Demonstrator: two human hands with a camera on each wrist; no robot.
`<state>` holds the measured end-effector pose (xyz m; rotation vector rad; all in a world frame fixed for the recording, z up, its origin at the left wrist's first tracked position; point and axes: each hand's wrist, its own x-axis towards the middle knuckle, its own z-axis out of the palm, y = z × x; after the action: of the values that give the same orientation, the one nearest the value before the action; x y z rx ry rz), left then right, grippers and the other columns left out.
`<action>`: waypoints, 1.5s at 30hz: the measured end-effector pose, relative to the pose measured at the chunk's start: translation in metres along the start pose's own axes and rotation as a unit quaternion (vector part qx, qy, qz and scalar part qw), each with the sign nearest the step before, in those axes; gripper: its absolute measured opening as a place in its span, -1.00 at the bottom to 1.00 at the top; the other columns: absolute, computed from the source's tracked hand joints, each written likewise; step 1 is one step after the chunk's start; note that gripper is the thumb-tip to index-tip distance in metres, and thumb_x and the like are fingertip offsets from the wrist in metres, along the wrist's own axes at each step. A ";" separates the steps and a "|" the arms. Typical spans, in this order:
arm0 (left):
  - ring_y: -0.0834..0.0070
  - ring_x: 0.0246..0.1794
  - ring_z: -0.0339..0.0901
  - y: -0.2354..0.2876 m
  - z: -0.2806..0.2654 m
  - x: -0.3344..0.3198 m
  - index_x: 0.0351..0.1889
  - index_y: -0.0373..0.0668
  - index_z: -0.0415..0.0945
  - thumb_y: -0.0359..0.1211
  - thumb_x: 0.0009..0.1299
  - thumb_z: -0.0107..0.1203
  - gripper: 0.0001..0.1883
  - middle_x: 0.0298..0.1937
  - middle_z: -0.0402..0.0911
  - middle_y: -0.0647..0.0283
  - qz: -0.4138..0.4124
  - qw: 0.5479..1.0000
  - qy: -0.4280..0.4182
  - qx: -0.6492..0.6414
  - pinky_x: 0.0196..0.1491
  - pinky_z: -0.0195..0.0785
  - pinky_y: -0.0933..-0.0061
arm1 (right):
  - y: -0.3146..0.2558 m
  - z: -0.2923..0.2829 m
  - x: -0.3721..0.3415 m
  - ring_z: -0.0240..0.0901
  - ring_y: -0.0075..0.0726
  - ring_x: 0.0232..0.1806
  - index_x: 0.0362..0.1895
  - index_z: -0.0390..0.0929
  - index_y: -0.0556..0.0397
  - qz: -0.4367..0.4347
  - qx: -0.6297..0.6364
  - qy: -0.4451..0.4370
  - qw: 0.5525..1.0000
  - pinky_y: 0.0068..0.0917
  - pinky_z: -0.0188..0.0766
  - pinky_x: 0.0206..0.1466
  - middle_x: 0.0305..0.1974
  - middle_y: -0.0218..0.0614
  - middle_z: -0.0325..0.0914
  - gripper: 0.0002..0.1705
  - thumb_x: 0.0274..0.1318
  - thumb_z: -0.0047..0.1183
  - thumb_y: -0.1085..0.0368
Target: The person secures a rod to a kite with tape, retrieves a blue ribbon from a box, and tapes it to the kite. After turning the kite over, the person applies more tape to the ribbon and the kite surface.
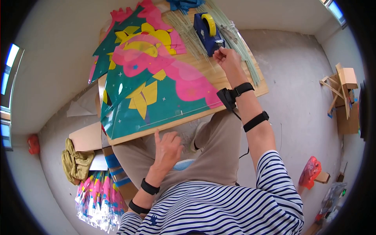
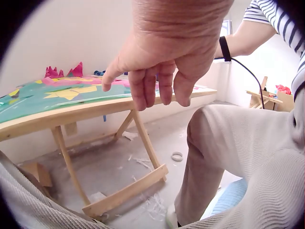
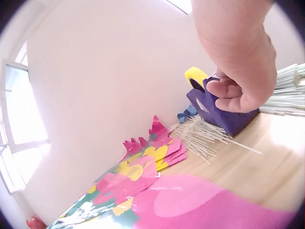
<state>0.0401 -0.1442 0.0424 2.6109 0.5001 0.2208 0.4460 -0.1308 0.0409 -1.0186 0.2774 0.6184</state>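
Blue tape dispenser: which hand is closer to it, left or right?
The right hand: it is at the near end of the blue tape dispenser. The left hand is farther away, by the near edge of the table.

The tape (image 1: 213, 28) is yellow, its holder (image 1: 203, 36) blue, the sheet (image 1: 168, 110) green, pink and yellow, the shirt (image 1: 219, 207) striped.

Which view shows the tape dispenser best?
The head view: the tape dispenser shows nearly whole from above. In the right wrist view, the right hand hides part; in the left, I cannot make it out.
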 end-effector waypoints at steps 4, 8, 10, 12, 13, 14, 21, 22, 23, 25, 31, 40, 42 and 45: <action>0.21 0.09 0.49 -0.003 0.001 -0.001 -0.21 -0.20 0.55 -0.40 0.13 0.30 -0.73 0.03 0.56 0.15 -0.003 1.000 -0.008 0.002 0.40 -0.10 -0.38 | 0.004 0.006 0.013 0.51 -0.21 -0.60 -0.38 0.49 0.28 -0.061 -0.111 0.062 0.990 -0.31 0.55 -0.43 -0.53 -0.15 0.55 -0.92 0.11 0.14 0.53; 0.19 0.09 0.48 -0.003 -0.004 0.001 -0.22 -0.20 0.54 -0.42 0.13 0.29 -0.74 0.01 0.55 0.15 -0.001 1.000 0.005 -0.003 0.41 -0.10 -0.37 | 0.010 -0.002 0.039 0.49 -0.33 -0.65 -0.47 0.54 0.21 -0.110 -0.288 0.179 0.934 -0.36 0.52 -0.45 -0.60 -0.24 0.54 -0.91 0.07 0.17 0.50; 0.18 0.11 0.48 -0.006 -0.005 0.003 -0.22 -0.20 0.55 -0.43 0.12 0.29 -0.74 0.02 0.56 0.14 -0.002 1.000 0.019 0.001 0.42 -0.10 -0.34 | 0.011 -0.021 0.038 0.47 -0.36 -0.65 -0.45 0.58 0.27 -0.209 -0.448 0.087 0.865 -0.37 0.45 -0.47 -0.61 -0.20 0.54 -0.90 -0.02 0.16 0.44; 0.17 0.15 0.48 -0.008 -0.002 0.001 -0.23 -0.18 0.56 -0.44 0.10 0.30 -0.74 0.04 0.57 0.13 -0.016 1.000 0.015 0.006 0.43 -0.09 -0.29 | 0.022 -0.035 0.023 0.46 -0.37 -0.64 -0.44 0.63 0.26 -0.261 -0.508 -0.054 0.819 -0.36 0.39 -0.49 -0.62 -0.19 0.54 -0.87 -0.07 0.15 0.41; 0.16 0.17 0.46 -0.007 -0.001 -0.005 -0.22 -0.19 0.56 -0.44 0.10 0.30 -0.73 0.06 0.56 0.12 -0.020 1.000 0.006 -0.001 0.43 -0.09 -0.28 | 0.014 -0.031 0.002 0.46 -0.36 -0.63 -0.44 0.65 0.23 -0.269 -0.485 -0.145 0.819 -0.34 0.36 -0.50 -0.63 -0.21 0.53 -0.88 -0.08 0.15 0.41; 0.15 0.19 0.44 -0.007 0.000 -0.003 -0.22 -0.20 0.56 -0.44 0.09 0.29 -0.73 0.08 0.55 0.12 -0.021 1.000 0.005 -0.007 0.43 -0.08 -0.28 | 0.008 -0.021 -0.020 0.47 -0.38 -0.59 -0.39 0.67 0.15 -0.221 -0.519 -0.210 0.798 -0.35 0.34 -0.50 -0.61 -0.28 0.52 -0.88 -0.07 0.15 0.39; 0.12 0.28 0.35 0.005 0.004 0.013 -0.24 -0.22 0.55 -0.43 0.08 0.32 -0.72 0.21 0.48 0.11 0.017 1.000 0.018 -0.013 0.44 -0.06 -0.25 | 0.058 0.002 -0.093 0.35 0.15 -0.51 -0.55 0.50 0.17 -0.317 -0.653 -0.564 0.393 -0.08 0.27 -0.41 -0.57 0.00 0.43 -0.91 -0.24 0.10 0.40; 0.12 0.29 0.35 0.007 0.004 0.015 -0.25 -0.22 0.55 -0.43 0.08 0.33 -0.72 0.21 0.48 0.12 0.021 1.000 0.021 -0.010 0.44 -0.06 -0.24 | 0.066 0.006 -0.100 0.33 0.22 -0.49 -0.57 0.49 0.16 -0.295 -0.668 -0.576 0.368 -0.02 0.26 -0.41 -0.56 0.03 0.43 -0.91 -0.27 0.09 0.40; 0.11 0.29 0.34 0.007 0.005 0.016 -0.25 -0.22 0.55 -0.42 0.08 0.33 -0.72 0.22 0.47 0.12 0.022 0.999 0.021 -0.013 0.43 -0.06 -0.25 | 0.072 0.009 -0.104 0.35 0.22 -0.48 -0.57 0.50 0.15 -0.291 -0.684 -0.576 0.341 -0.02 0.25 -0.42 -0.56 0.02 0.44 -0.92 -0.26 0.08 0.41; 0.10 0.31 0.32 0.007 0.006 0.019 -0.26 -0.22 0.54 -0.41 0.08 0.34 -0.72 0.24 0.46 0.12 0.026 0.999 0.023 -0.018 0.43 -0.05 -0.27 | 0.082 0.014 -0.109 0.38 0.21 -0.47 -0.58 0.52 0.14 -0.282 -0.714 -0.572 0.288 -0.02 0.25 -0.42 -0.56 -0.01 0.46 -0.95 -0.25 0.06 0.42; 0.09 0.34 0.28 0.006 0.011 0.027 -0.29 -0.24 0.53 -0.41 0.07 0.33 -0.73 0.31 0.39 0.12 0.027 0.999 0.020 -0.033 0.41 -0.04 -0.32 | 0.091 0.022 -0.115 0.45 0.20 -0.42 -0.60 0.54 0.12 -0.298 -0.722 -0.575 0.243 -0.03 0.30 -0.41 -0.55 -0.05 0.51 -0.97 -0.27 0.07 0.44; 0.08 0.33 0.27 0.007 0.018 0.030 -0.30 -0.24 0.53 -0.41 0.05 0.33 -0.73 0.33 0.37 0.11 0.025 0.999 0.029 -0.037 0.42 -0.03 -0.29 | 0.100 0.023 -0.112 0.49 0.19 -0.38 -0.57 0.56 0.13 -0.297 -0.712 -0.598 0.218 -0.01 0.36 -0.38 -0.52 -0.08 0.55 -0.95 -0.27 0.09 0.45; 0.03 0.31 0.27 0.007 0.019 0.032 -0.33 -0.26 0.55 -0.42 0.05 0.33 -0.75 0.31 0.37 0.05 0.031 0.998 0.035 -0.046 0.38 -0.02 -0.36 | 0.100 0.024 -0.113 0.50 0.19 -0.38 -0.57 0.57 0.13 -0.302 -0.709 -0.599 0.215 -0.01 0.37 -0.38 -0.51 -0.07 0.55 -0.95 -0.27 0.09 0.44; 0.05 0.32 0.26 0.006 0.020 0.033 -0.32 -0.25 0.55 -0.42 0.04 0.33 -0.74 0.33 0.36 0.07 0.031 0.998 0.036 -0.042 0.39 0.00 -0.33 | 0.103 0.023 -0.113 0.51 0.18 -0.36 -0.57 0.57 0.14 -0.309 -0.707 -0.598 0.216 -0.02 0.38 -0.38 -0.50 -0.07 0.56 -0.94 -0.27 0.11 0.44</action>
<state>0.0768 -0.1450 0.0296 2.5460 0.4264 0.3488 0.2928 -0.1119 0.0357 -1.7179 -2.5495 0.5877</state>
